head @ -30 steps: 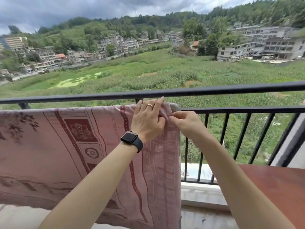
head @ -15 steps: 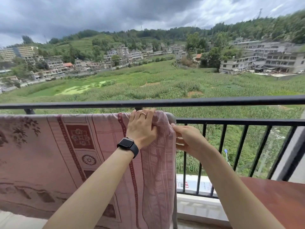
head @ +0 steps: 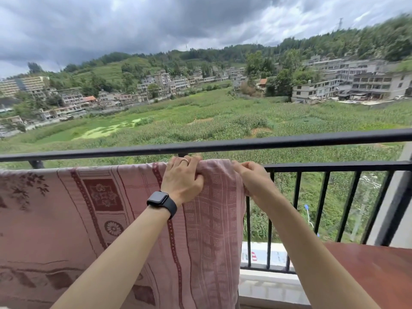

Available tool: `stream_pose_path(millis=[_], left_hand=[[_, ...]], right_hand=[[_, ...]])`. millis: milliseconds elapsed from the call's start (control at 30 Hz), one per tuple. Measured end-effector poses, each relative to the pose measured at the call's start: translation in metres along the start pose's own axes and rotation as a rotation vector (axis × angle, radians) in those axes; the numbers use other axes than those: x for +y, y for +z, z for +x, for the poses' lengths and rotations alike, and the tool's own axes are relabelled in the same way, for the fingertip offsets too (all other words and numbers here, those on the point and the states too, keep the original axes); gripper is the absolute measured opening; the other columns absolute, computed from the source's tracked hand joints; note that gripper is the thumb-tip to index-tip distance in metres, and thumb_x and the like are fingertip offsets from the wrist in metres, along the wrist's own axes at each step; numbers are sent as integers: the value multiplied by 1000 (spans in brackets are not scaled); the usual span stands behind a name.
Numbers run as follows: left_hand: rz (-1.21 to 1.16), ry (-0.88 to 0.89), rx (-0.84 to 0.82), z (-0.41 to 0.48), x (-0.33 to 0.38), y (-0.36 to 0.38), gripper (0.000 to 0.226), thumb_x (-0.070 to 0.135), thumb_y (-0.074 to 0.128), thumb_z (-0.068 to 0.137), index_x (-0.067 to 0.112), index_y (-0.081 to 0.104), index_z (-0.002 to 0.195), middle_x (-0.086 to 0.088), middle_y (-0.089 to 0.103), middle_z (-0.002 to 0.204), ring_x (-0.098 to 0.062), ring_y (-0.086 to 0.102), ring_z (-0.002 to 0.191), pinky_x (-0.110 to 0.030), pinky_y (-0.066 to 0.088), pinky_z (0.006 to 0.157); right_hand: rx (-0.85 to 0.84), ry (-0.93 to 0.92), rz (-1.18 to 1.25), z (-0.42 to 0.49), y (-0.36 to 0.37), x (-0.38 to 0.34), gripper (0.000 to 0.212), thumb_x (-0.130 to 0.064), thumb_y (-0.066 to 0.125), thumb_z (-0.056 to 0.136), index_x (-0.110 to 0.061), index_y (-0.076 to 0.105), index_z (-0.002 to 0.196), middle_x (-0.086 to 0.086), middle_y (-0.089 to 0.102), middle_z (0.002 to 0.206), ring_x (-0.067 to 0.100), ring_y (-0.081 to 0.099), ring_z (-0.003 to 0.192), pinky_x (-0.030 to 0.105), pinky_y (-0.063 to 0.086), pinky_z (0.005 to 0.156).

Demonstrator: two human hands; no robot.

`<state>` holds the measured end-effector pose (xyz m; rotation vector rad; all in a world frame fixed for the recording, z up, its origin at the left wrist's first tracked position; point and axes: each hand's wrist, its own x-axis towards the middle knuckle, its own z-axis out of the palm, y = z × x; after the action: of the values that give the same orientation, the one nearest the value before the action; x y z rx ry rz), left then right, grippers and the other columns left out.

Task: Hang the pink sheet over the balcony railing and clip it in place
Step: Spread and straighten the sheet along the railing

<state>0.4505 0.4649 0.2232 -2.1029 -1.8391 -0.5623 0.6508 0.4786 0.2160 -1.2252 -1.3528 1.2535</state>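
The pink patterned sheet [head: 66, 219] hangs over the lower black rail of the balcony railing [head: 334, 167], covering its left part down to the floor. My left hand [head: 182, 179], with a ring and a dark watch, grips the sheet's top fold over the rail near its right edge. My right hand [head: 252, 177] pinches the sheet's right edge just beside it, fingers curled at the rail. No clip is visible.
A thicker black top rail [head: 223, 144] runs across above the hands. Vertical bars [head: 323, 204] fill the open railing on the right. A reddish-brown table top [head: 379, 275] sits at lower right beside a grey wall [head: 401, 197]. Fields and buildings lie beyond.
My left hand has curled down onto the sheet's top fold. My right hand has come back up to the sheet's right edge at the rail. The camera has tilted upward.
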Motion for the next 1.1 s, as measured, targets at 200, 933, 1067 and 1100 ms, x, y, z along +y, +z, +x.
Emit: stream_pose_path(millis=[200, 933, 1067, 1100], left_hand=[[-26, -10, -10, 3, 6, -6, 49, 31, 49, 88, 20, 49, 136, -7, 61, 125, -27, 50, 118, -45, 26, 113], [32, -7, -32, 1, -43, -3, 51, 61, 40, 91, 30, 48, 131, -4, 61, 122, -28, 53, 116, -48, 31, 108], [52, 1, -23, 1, -42, -3, 48, 63, 35, 93, 31, 49, 125, -2, 61, 110, -26, 54, 109, -47, 35, 103], [50, 3, -6, 0, -41, -2, 48, 62, 35, 93, 30, 50, 126, -3, 60, 110, -27, 54, 109, -47, 34, 103]], right_hand=[[-136, 120, -69, 6, -20, -12, 36, -42, 65, 91, -8, 70, 102, 5, 65, 89, 21, 52, 85, 33, 39, 73], [-168, -49, -97, -9, -2, 54, 52, -51, 69, 85, -19, 58, 124, -3, 67, 116, 13, 65, 106, 28, 49, 87], [-167, -172, -265, -23, -14, 74, 40, -49, 69, 78, -20, 70, 106, -4, 74, 98, 11, 70, 90, 33, 56, 88], [-67, -253, -228, -23, -18, 71, 32, -45, 69, 81, -19, 71, 100, -2, 74, 93, 16, 70, 87, 35, 57, 84]])
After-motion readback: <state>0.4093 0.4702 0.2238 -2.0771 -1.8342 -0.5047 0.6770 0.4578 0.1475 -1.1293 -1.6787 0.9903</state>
